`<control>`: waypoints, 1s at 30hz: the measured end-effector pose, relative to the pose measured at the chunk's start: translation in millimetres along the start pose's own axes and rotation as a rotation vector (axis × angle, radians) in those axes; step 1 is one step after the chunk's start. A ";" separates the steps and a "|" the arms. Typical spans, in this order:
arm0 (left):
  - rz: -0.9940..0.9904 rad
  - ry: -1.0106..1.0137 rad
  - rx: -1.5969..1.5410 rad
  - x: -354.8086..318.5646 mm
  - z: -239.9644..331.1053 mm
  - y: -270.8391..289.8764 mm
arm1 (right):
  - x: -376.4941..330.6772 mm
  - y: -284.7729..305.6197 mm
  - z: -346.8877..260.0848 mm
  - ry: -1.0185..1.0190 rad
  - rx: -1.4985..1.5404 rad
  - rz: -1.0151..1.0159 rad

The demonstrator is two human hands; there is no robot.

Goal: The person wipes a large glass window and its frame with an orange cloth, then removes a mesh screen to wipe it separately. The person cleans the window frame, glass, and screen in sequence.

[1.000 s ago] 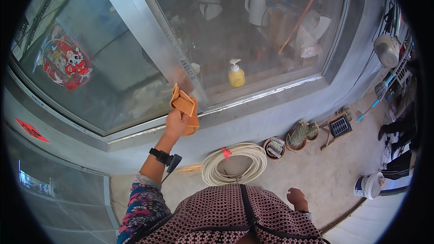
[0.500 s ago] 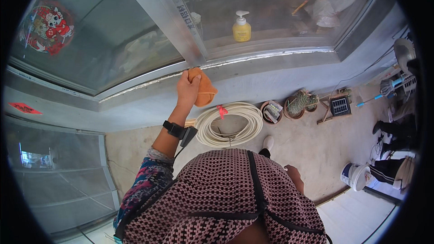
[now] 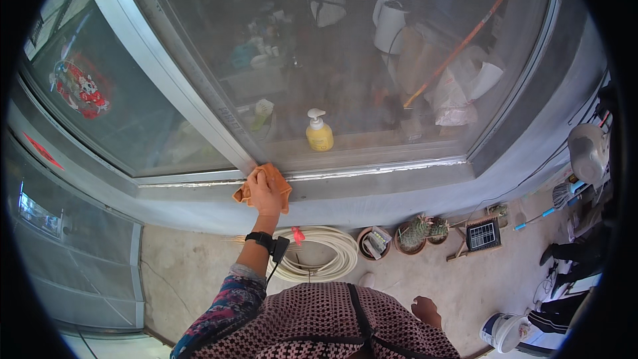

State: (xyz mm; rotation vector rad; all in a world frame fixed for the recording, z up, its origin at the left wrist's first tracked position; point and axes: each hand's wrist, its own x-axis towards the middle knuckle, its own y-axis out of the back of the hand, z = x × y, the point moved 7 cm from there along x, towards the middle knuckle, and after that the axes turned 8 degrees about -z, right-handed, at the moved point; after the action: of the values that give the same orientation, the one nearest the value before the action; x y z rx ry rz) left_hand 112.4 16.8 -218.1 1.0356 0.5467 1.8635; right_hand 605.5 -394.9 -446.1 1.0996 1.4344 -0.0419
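Observation:
My left hand [image 3: 264, 197] is closed on an orange cloth [image 3: 282, 185] and presses it against the sill at the foot of the upright metal window frame [image 3: 189, 96]. Parts of the cloth stick out on both sides of the fingers. A black band with a small device circles that wrist. Down at my right side, my right hand [image 3: 426, 310] hangs partly behind my checked garment, away from the window; its fingers do not show clearly. Behind the glass, right of the cloth, stands a yellow pump bottle [image 3: 319, 137].
Below the sill, a coiled cream hose [image 3: 342, 252] lies on the floor. Potted cacti [image 3: 415, 234] and a small solar panel [image 3: 483, 234] line the wall. Farther right are a white bucket [image 3: 508, 332] and other people's legs [image 3: 577, 253]. A screened door [image 3: 83, 266] stands left.
The view has tilted up, showing more window. My left hand, still on the cloth, has turned palm toward the sill and flattened the cloth there, where before it hung bunched from my fingers.

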 end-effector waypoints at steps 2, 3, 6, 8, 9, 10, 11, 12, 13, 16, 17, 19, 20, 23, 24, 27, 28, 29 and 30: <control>0.078 -0.165 0.008 -6.3 7.6 -2.0 | 6.6 2.3 -1.3 -0.001 0.000 0.018; 0.091 -0.211 0.005 -7.9 10.1 -4.5 | 9.3 -0.1 -3.2 0.020 0.007 -0.007; 0.015 -0.288 0.067 -5.8 21.0 -19.5 | 12.6 -4.2 -2.6 0.060 0.036 -0.040; -0.057 -0.288 0.127 -3.1 29.3 -29.2 | 10.9 -3.5 4.6 0.049 0.055 -0.037; -0.067 -0.296 0.153 -2.8 34.4 -31.6 | 9.0 -0.8 10.0 0.026 0.058 -0.005; -0.074 -0.294 0.181 -2.8 39.0 -33.3 | 7.6 0.2 14.2 0.019 0.077 -0.002; -0.088 -0.310 0.190 -4.1 44.9 -35.0 | 6.0 1.1 18.7 0.003 0.090 0.002; -0.099 -0.320 0.198 -5.7 50.4 -36.7 | 5.0 2.4 23.2 -0.028 0.101 0.012; -0.132 -0.301 0.210 -7.1 54.2 -39.8 | 4.4 2.1 24.2 -0.015 0.104 -0.002; -0.160 -0.407 0.192 -15.6 79.3 -48.0 | 5.6 1.6 25.9 -0.014 0.106 -0.021; -0.165 -0.450 0.189 -18.7 89.6 -51.8 | 6.6 1.7 25.6 -0.008 0.113 -0.022; -0.208 -0.495 0.190 -23.8 109.5 -63.3 | 8.5 2.0 26.0 -0.003 0.133 -0.025; -0.220 -0.516 0.185 -25.9 120.3 -69.0 | 9.4 2.2 27.0 -0.004 0.147 -0.026; -0.258 -0.566 0.164 -33.9 152.9 -87.2 | 10.3 1.4 33.6 -0.026 0.170 -0.034; -0.269 -0.580 0.149 -36.8 163.8 -93.0 | 10.3 0.7 36.6 -0.037 0.173 -0.038; -0.329 -0.632 0.122 -48.9 199.2 -112.7 | 9.7 -3.0 44.5 -0.044 0.193 -0.042; -0.368 -0.642 0.121 -53.7 211.4 -120.2 | 9.8 -4.8 46.7 -0.043 0.203 -0.047; -0.398 -0.666 0.096 -58.3 225.1 -126.9 | 10.3 -6.7 49.2 -0.048 0.206 -0.053; -0.397 -0.695 0.073 -62.6 240.9 -133.0 | 10.8 -8.9 51.7 -0.054 0.209 -0.060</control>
State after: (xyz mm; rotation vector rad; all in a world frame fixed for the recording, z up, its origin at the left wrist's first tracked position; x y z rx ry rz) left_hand 394.4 16.6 -207.7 1.4115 0.3640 1.0509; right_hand 641.3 -425.3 -471.8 1.2152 1.4373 -0.2677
